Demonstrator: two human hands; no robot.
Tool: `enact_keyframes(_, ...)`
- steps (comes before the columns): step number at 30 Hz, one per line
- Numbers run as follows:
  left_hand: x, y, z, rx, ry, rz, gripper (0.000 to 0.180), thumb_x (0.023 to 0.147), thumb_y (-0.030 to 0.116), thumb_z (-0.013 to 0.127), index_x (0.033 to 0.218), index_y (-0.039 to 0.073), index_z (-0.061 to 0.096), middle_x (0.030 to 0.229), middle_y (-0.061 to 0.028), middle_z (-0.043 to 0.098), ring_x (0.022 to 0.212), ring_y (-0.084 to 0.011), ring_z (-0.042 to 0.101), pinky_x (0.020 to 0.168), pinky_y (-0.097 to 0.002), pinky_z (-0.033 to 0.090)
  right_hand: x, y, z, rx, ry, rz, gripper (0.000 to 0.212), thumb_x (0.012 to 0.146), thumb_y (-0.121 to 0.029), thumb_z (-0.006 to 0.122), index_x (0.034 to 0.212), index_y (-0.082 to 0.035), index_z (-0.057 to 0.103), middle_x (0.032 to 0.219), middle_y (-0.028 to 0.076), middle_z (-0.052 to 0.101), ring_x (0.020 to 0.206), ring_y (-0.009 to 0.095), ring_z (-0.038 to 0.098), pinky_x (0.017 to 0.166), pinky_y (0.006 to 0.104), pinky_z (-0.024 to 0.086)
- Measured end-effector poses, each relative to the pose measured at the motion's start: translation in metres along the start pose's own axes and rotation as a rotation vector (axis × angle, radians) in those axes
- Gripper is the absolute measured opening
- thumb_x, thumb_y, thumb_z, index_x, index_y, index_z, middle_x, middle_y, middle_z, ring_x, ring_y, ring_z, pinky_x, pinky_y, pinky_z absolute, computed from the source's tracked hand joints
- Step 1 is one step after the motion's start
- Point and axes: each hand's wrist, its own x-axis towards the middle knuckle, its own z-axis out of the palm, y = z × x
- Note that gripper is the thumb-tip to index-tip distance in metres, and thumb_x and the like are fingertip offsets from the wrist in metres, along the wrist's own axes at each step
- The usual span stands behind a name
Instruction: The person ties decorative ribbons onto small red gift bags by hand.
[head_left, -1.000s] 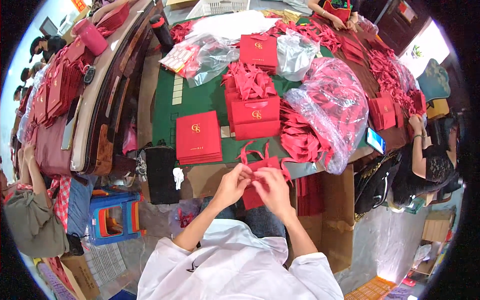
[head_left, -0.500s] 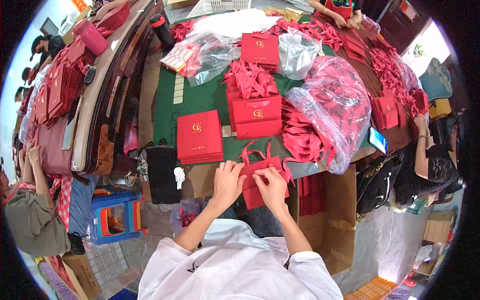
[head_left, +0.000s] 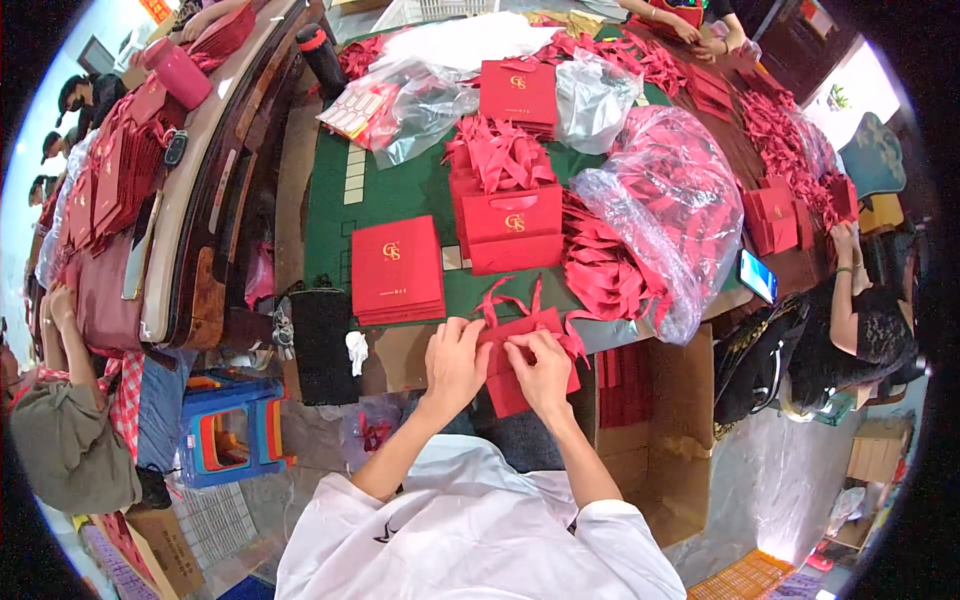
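Between my hands, at the table's front edge, is a red paper gift bag with red ribbon looping up from its top. My left hand grips the bag's left side, fingers bent against it. On the bag's upper right part, my right hand pinches with thumb and forefinger; what lies exactly between those fingertips is too small to tell. A flat stack of red bags lies ahead to the left. Straight ahead stand finished-looking red bags with ribbon handles, a heap of ribbons behind them.
A clear plastic sack of red ribbons bulges at the right, beside a phone. A black bottle stands far left on the green table. Below the edge is an open cardboard box. Other people work at both sides.
Both hands stay at nearly the same place on the bag, with hardly any finger movement. The view has shifted slightly. At the far right, another person's hands have moved.
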Motion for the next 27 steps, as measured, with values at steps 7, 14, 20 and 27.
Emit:
enact_keyframes(7,-0.001,0.001,-0.001,-0.017,-0.098,0.033,0.026,0.077,0.008,0.073,0.101,0.004,0.063,0.097,-0.0135,0.059,0.091,-0.0350,0.059,0.077,-0.0434,0.049,-0.001,0.001,0.000,0.005,-0.007,0.007,0.012,0.081,-0.013,0.075,0.088,-0.004,0.070,0.084,0.010,0.065,0.082,0.029,0.065,0.073,0.0383,0.051)
enact_keyframes(14,0.001,0.002,0.001,-0.240,-0.136,-0.027,0.014,0.085,0.003,0.064,0.098,0.004,0.059,0.089,-0.0172,0.064,0.081,-0.0383,0.065,0.067,-0.0435,0.052,-0.003,-0.001,-0.003,0.036,0.005,-0.017,0.009,0.080,-0.007,0.075,0.084,-0.003,0.069,0.082,0.010,0.067,0.077,0.026,0.066,0.071,0.0354,0.052)
enact_keyframes(20,0.005,-0.003,-0.002,-0.327,-0.235,-0.052,0.010,0.088,0.002,0.059,0.098,0.002,0.057,0.086,-0.0181,0.067,0.081,-0.0359,0.068,0.070,-0.0405,0.053,-0.007,-0.007,-0.005,0.072,0.044,0.029,0.012,0.079,-0.010,0.075,0.082,-0.004,0.066,0.083,0.011,0.066,0.076,0.029,0.065,0.068,0.0379,0.051)
enact_keyframes(27,0.006,0.004,-0.005,-0.347,-0.183,-0.054,0.010,0.088,0.002,0.060,0.098,0.001,0.060,0.088,-0.0176,0.068,0.083,-0.0349,0.068,0.072,-0.0398,0.054,-0.007,-0.021,-0.003,-0.025,0.088,0.014,0.014,0.077,-0.008,0.075,0.080,-0.004,0.062,0.078,0.011,0.062,0.073,0.030,0.062,0.067,0.0397,0.050)
